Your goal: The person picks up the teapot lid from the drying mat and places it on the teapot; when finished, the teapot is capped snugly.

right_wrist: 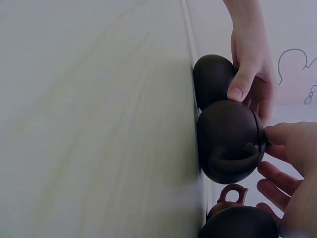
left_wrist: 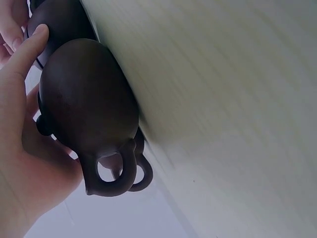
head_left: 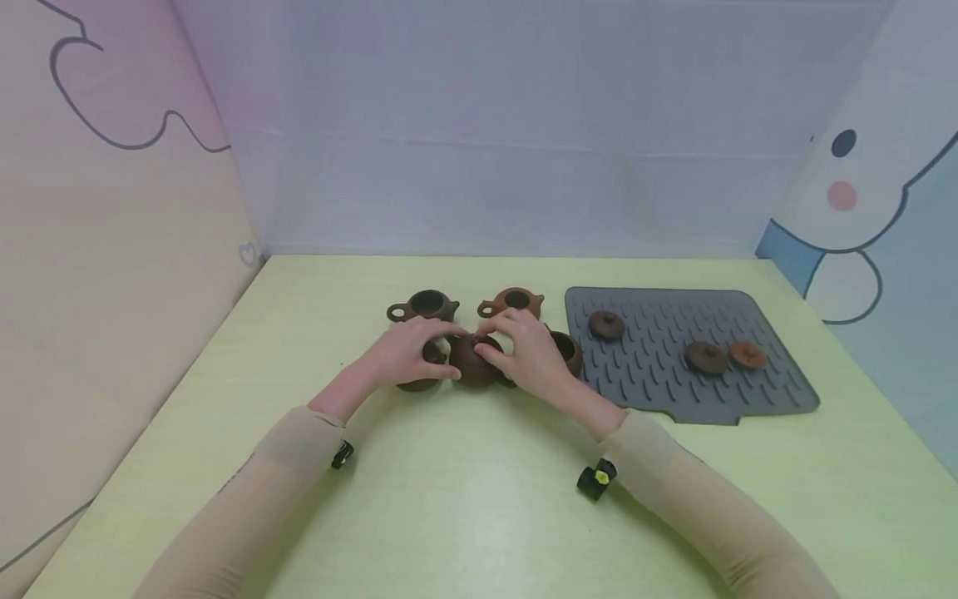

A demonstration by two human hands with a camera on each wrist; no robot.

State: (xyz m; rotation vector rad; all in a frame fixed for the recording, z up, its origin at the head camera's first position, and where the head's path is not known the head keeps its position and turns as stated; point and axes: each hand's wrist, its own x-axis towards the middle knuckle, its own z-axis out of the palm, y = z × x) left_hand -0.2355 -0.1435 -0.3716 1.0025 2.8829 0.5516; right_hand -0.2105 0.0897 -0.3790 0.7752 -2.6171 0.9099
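In the head view my right hand point(head_left: 527, 353) pinches the knob of the lid point(head_left: 488, 341) on a dark brown teapot point(head_left: 470, 366) in the middle of the group. The lid sits on that teapot; the right wrist view shows the seam between them. My left hand point(head_left: 404, 351) holds the same teapot's side between thumb and fingers. Beneath my left palm stands another dark teapot point(left_wrist: 89, 94), its lid knob point(left_wrist: 43, 125) showing in the left wrist view. A dark lidless teapot point(head_left: 570, 353) stands beyond my right hand, partly hidden by it.
Behind my hands stand a dark lidless teapot point(head_left: 428, 304) and a reddish-brown lidless teapot point(head_left: 494, 304). On the right lies a grey ridged mat point(head_left: 636, 387) bearing two dark lids point(head_left: 607, 325) and a reddish lid point(head_left: 748, 355). Fabric walls border the pale table point(head_left: 464, 499).
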